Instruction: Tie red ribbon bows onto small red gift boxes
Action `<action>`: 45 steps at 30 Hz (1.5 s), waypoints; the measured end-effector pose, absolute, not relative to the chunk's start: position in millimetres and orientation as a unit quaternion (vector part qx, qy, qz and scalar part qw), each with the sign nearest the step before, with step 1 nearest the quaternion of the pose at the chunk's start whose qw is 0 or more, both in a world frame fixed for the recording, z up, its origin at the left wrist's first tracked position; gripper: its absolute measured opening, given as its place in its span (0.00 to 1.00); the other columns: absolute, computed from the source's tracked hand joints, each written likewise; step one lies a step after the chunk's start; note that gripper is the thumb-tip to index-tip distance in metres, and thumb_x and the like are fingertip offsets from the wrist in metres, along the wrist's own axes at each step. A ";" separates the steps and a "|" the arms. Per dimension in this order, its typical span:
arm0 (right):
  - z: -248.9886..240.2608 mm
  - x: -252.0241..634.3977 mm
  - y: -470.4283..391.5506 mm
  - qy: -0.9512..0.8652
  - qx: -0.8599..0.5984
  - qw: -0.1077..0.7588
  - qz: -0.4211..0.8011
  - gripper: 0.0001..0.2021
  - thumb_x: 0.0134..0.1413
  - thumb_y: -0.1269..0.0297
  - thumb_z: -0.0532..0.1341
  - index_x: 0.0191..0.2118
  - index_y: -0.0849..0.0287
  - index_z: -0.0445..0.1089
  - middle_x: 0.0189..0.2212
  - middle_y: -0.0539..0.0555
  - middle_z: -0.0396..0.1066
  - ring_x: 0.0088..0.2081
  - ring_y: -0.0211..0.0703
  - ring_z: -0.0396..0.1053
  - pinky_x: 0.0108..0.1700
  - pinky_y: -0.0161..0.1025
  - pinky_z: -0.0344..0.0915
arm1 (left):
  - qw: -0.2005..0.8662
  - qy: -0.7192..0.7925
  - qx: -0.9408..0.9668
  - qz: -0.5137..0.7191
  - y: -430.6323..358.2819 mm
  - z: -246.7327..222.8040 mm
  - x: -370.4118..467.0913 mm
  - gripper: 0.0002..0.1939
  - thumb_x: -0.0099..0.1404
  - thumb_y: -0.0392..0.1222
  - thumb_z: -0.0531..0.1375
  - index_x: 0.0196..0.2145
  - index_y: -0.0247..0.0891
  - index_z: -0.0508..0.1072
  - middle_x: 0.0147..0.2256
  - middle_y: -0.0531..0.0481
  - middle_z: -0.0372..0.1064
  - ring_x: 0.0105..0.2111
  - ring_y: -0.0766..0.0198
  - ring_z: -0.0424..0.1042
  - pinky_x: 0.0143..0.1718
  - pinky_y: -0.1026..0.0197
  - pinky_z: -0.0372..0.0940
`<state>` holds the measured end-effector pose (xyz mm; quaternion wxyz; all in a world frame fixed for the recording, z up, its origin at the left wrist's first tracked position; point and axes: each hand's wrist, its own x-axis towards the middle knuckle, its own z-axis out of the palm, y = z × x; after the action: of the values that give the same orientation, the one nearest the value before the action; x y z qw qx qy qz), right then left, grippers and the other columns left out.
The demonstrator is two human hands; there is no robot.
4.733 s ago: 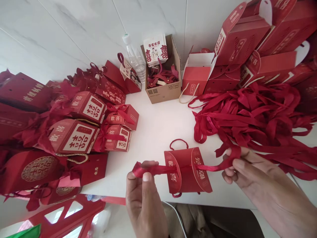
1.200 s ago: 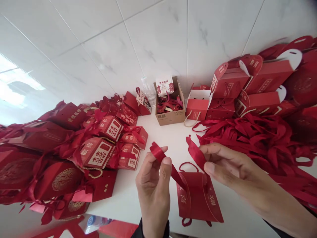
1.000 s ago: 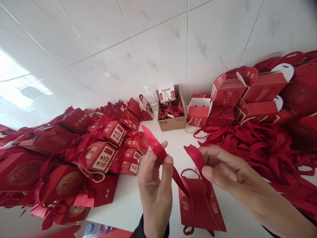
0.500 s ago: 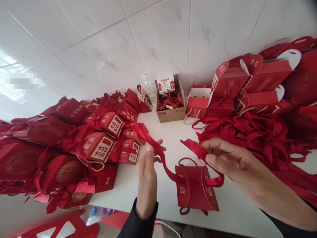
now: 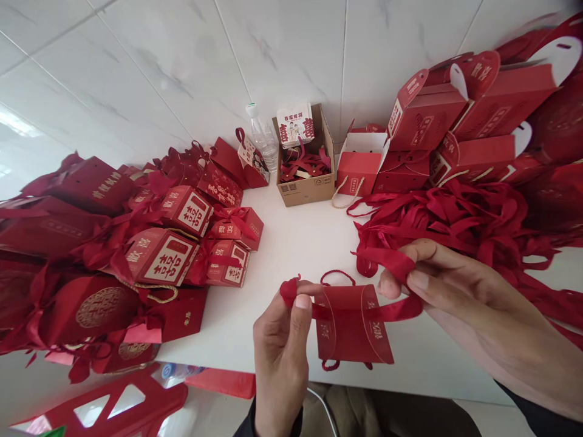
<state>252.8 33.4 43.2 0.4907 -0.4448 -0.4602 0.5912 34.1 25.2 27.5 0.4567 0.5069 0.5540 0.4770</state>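
Note:
A red gift box (image 5: 353, 349) with rope handles lies on the white table, near its front edge. One red ribbon (image 5: 395, 309) runs through the slots in the box's flaps, and its two ends come out on either side. At the box's left, my left hand (image 5: 285, 340) pinches one ribbon end between thumb and fingers. My right hand (image 5: 437, 285) grips the other end above the box's right side, the tip hanging over its fingers. Part of the ribbon is hidden by the fingers and flaps.
Finished-looking red boxes with bows (image 5: 166, 264) are piled at the left. A cardboard carton (image 5: 307, 193) and a plastic bottle (image 5: 264, 136) stand by the wall. Loose red ribbons (image 5: 455, 224) heap at the right, before stacked red boxes (image 5: 492, 115). A red stool (image 5: 150, 397) is below, left.
My left hand has come down and closed on the ribbon's left end, which hung long and loose before. My right hand still holds its end, a little farther right. The view has shifted slightly.

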 end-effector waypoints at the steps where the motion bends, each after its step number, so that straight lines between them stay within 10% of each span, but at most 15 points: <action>1: 47.4 250.1 35.4 -0.468 -0.436 0.490 0.593 0.06 0.68 0.51 0.64 0.43 0.43 0.74 0.35 0.46 0.76 0.39 0.41 0.72 0.44 0.36 0.71 | 0.459 0.548 0.515 0.473 25.9 29.8 37.0 0.16 0.76 0.53 0.58 0.45 0.45 0.83 0.38 0.50 0.80 0.39 0.64 0.77 0.39 0.66 0.70; 5: 63.9 234.9 46.0 -0.506 -0.377 0.488 0.603 0.03 0.67 0.56 0.66 0.40 0.45 0.75 0.37 0.45 0.76 0.39 0.37 0.75 0.41 0.32 0.73 | 0.483 0.525 0.571 0.406 26.1 38.7 46.9 0.17 0.77 0.51 0.55 0.48 0.42 0.81 0.30 0.50 0.76 0.27 0.65 0.71 0.31 0.63 0.68; 10: 78.6 218.6 58.8 -0.585 -0.346 0.425 0.598 0.05 0.70 0.56 0.62 0.43 0.46 0.75 0.37 0.45 0.77 0.33 0.36 0.76 0.30 0.31 0.72 | 0.454 0.503 0.640 0.363 23.3 37.8 48.0 0.13 0.71 0.47 0.62 0.49 0.41 0.77 0.41 0.43 0.78 0.37 0.56 0.76 0.37 0.57 0.73; 19: 63.8 236.1 67.0 -0.742 -0.451 0.298 0.397 0.16 0.71 0.49 0.59 0.57 0.48 0.72 0.55 0.50 0.78 0.54 0.45 0.75 0.55 0.43 0.70 | 0.494 0.534 0.554 0.405 30.4 37.2 41.7 0.15 0.73 0.55 0.59 0.41 0.45 0.82 0.40 0.48 0.80 0.42 0.56 0.78 0.46 0.56 0.74; 32: 66.1 240.5 64.6 -0.726 -0.489 0.325 0.359 0.05 0.67 0.55 0.64 0.40 0.47 0.76 0.38 0.49 0.78 0.39 0.45 0.75 0.41 0.42 0.68 | 0.650 0.502 0.420 0.385 35.3 37.4 43.7 0.24 0.72 0.62 0.59 0.30 0.40 0.77 0.20 0.51 0.70 0.20 0.65 0.64 0.23 0.61 0.59; 39: 76.1 248.2 39.6 -0.697 -0.480 0.292 0.444 0.06 0.66 0.55 0.64 0.36 0.45 0.76 0.28 0.44 0.76 0.27 0.40 0.71 0.31 0.37 0.66 | 0.669 0.449 0.418 0.420 42.1 40.8 36.7 0.12 0.74 0.51 0.61 0.45 0.45 0.82 0.42 0.48 0.79 0.43 0.60 0.77 0.47 0.59 0.70; 45: 66.2 249.6 37.7 -0.675 -0.524 0.253 0.454 0.12 0.68 0.48 0.60 0.42 0.45 0.78 0.33 0.48 0.81 0.30 0.45 0.77 0.28 0.38 0.69 | 0.648 0.453 0.466 0.397 41.4 43.7 35.8 0.04 0.65 0.40 0.69 0.35 0.41 0.77 0.32 0.52 0.73 0.29 0.66 0.70 0.32 0.63 0.68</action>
<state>249.6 37.7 66.2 0.2527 -0.5245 -0.6748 0.4535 35.8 41.4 43.7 0.6483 0.4657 0.4532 0.3969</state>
